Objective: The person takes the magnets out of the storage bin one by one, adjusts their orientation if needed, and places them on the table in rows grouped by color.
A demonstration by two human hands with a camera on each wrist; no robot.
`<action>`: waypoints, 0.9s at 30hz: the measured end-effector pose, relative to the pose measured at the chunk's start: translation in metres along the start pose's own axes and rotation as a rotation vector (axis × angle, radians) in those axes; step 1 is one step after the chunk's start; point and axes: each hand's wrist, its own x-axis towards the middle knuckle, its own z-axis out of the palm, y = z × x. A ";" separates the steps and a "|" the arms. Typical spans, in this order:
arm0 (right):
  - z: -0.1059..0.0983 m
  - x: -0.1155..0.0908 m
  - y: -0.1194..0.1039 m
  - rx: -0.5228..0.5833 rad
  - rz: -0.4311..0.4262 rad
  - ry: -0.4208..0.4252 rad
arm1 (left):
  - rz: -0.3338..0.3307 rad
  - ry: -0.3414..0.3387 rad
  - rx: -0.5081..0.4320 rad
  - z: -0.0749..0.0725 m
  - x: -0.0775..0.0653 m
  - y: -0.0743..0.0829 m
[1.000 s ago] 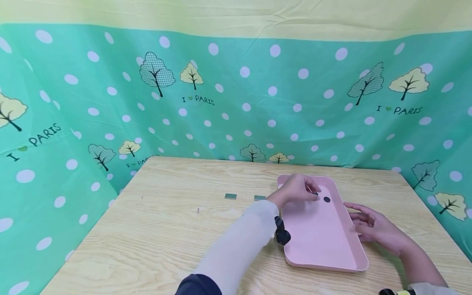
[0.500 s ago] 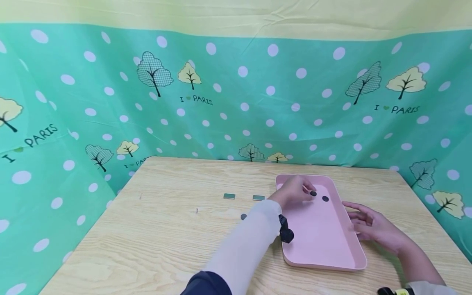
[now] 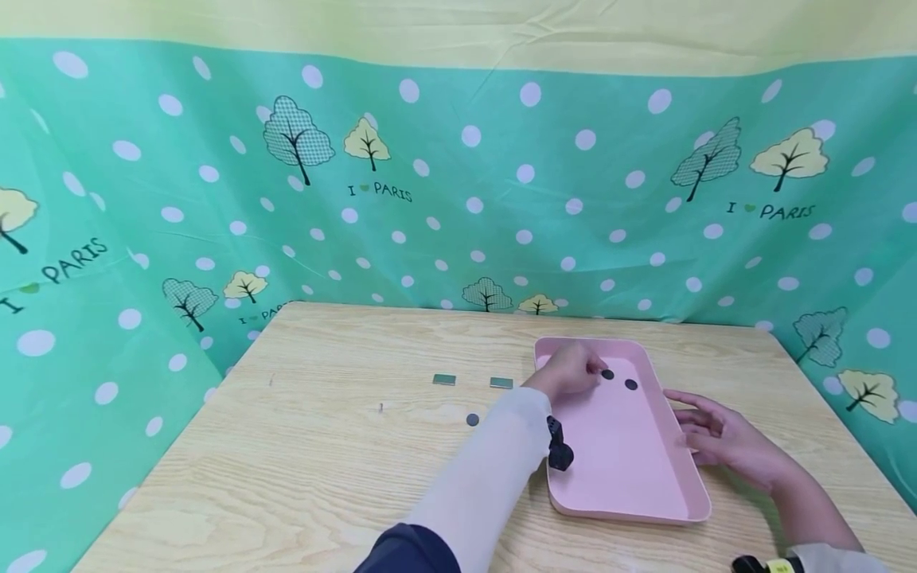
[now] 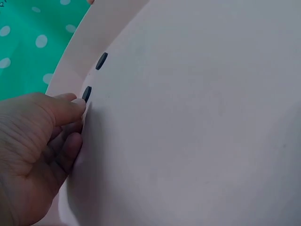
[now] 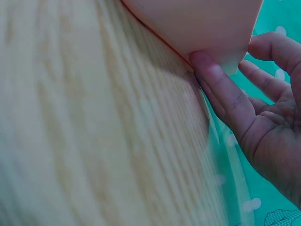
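My left hand [image 3: 571,372] is inside the pink tray [image 3: 630,513], near its far end. Just beyond its fingertips a small black disc [image 3: 607,374] rests on the tray floor, a second black disc [image 3: 631,384] to its right. In the left wrist view, the thumb tip overlaps the lower end of the nearer disc [image 4: 87,93]; the fingers are loosely bent and do not grip it. Against the tray's right outer wall lies my right hand [image 3: 734,438], its fingers extended. The right wrist view has those fingertips touching the tray wall [image 5: 207,33].
Left of the tray, two small greenish rectangular pieces, one [image 3: 444,380] and another [image 3: 501,383], lie on the wooden table [image 3: 301,461]. A dark round disc [image 3: 473,419] sits by the left sleeve. Behind the table hangs a green dotted curtain [image 3: 430,199].
My left fingers have come away from the black disc, drawing slightly left; the disc now shows whole. The loose disc on the table has come into view beside the sleeve. My right hand stays put.
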 end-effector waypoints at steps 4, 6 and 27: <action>-0.001 0.000 0.001 0.011 -0.027 -0.023 | -0.013 -0.042 0.037 0.000 0.001 0.001; -0.001 0.000 0.001 0.014 -0.030 -0.026 | -0.024 -0.054 0.039 0.000 0.001 0.002; -0.001 -0.001 0.001 0.004 -0.013 -0.010 | 0.056 -0.078 0.050 0.001 -0.003 0.002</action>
